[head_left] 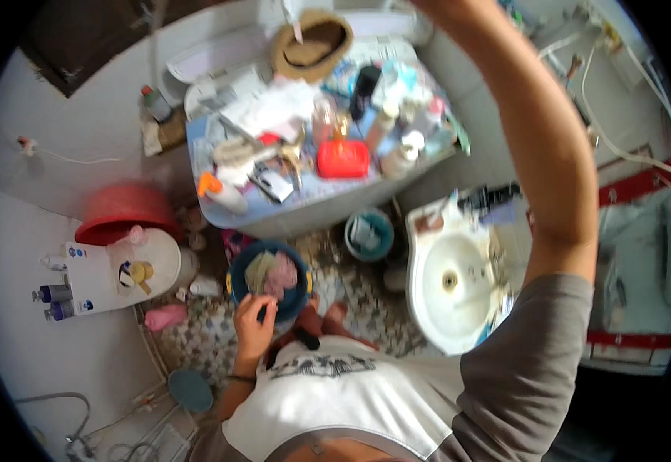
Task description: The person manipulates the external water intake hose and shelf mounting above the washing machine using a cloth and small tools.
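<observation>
My left hand (254, 327) hangs at 11 o'clock over the near rim of the blue basin (299, 293), fingers loosely curled; I can't tell whether they pinch anything. My right arm (555, 169) rises past 1 o'clock, its hand out of sight, so I can't tell its grip. In the basin lie a green cloth (257, 271) and, on its 3 o'clock side, a pink cloth (281, 276). The sink (437, 296) stands at 2 o'clock, the toilet (167, 258) at 10.
</observation>
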Action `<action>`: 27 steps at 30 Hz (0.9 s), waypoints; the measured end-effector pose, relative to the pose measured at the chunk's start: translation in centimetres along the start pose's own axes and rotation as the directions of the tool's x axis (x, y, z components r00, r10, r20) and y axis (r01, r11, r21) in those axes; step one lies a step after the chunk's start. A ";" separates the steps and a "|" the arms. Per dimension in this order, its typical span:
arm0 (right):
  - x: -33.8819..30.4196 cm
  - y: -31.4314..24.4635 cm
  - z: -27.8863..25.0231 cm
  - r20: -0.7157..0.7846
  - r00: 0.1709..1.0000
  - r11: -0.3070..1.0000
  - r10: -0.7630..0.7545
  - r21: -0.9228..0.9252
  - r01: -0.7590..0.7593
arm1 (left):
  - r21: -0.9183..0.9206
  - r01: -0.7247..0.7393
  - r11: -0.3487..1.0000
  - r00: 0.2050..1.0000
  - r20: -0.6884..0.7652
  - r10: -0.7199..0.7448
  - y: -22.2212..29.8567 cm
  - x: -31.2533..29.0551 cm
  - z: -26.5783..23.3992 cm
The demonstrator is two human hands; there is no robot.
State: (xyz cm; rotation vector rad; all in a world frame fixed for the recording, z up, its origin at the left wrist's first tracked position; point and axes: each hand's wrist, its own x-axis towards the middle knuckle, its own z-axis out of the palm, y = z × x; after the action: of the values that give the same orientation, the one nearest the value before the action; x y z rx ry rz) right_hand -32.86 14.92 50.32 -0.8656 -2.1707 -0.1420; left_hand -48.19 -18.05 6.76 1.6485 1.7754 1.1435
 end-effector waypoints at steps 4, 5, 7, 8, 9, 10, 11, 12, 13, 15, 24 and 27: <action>-2.6 4.1 3.2 -0.218 0.933 0.948 -0.288 -0.203 0.245 | -0.053 0.043 0.998 0.997 -0.069 -0.047 -0.7 0.7 0.4; -2.6 3.7 2.6 -0.248 0.896 0.921 -0.367 -0.233 0.313 | -0.051 0.010 0.999 0.998 -0.064 -0.014 -0.4 1.2 0.5; -1.4 4.5 2.0 -0.208 0.916 0.920 -0.342 -0.270 0.283 | -0.015 -0.059 0.998 0.992 -0.112 0.057 -0.2 2.8 1.3; -0.5 4.8 1.7 -0.196 0.928 0.924 -0.316 -0.287 0.254 | -0.020 -0.090 0.996 0.988 -0.130 0.087 0.4 3.8 1.5; 0.7 5.1 1.2 -0.205 0.921 0.918 -0.332 -0.296 0.265 | -0.024 -0.119 0.993 0.983 -0.146 0.114 0.9 4.7 1.8; 1.8 5.5 0.9 -0.228 0.933 0.932 -0.278 -0.299 0.204 | -0.031 -0.140 0.990 0.976 -0.171 0.133 1.0 5.6 2.5; 2.6 5.8 0.7 -0.249 0.943 0.945 -0.219 -0.294 0.142 | -0.029 -0.146 0.989 0.973 -0.182 0.138 1.4 6.1 3.0; 3.7 5.5 0.9 -0.297 0.937 0.949 -0.183 -0.302 0.090 | -0.032 -0.119 0.992 0.979 -0.172 0.112 1.7 6.5 3.4; 5.0 6.1 1.3 -0.302 0.934 0.949 -0.190 -0.298 0.097 | -0.035 -0.090 0.995 0.983 -0.161 0.083 2.0 6.9 3.8; 7.0 7.1 2.0 -0.340 0.899 0.923 -0.276 -0.353 0.151 | -0.042 -0.108 0.993 0.976 -0.193 0.098 2.7 7.2 4.8; 11.8 11.2 4.6 -0.371 0.919 0.961 -0.131 -0.275 0.025 | 0.037 -0.233 0.972 0.956 -0.176 0.236 7.0 10.6 5.8; 12.8 13.5 4.8 -0.344 0.927 0.947 -0.148 -0.318 0.033 | 0.042 -0.252 0.967 0.948 -0.190 0.256 9.3 13.8 5.0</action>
State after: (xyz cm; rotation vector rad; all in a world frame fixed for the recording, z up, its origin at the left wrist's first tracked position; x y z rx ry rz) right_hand -33.42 33.81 53.75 -0.8298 -1.8607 -0.6536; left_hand -41.25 -4.06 14.30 1.8739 1.7261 1.4507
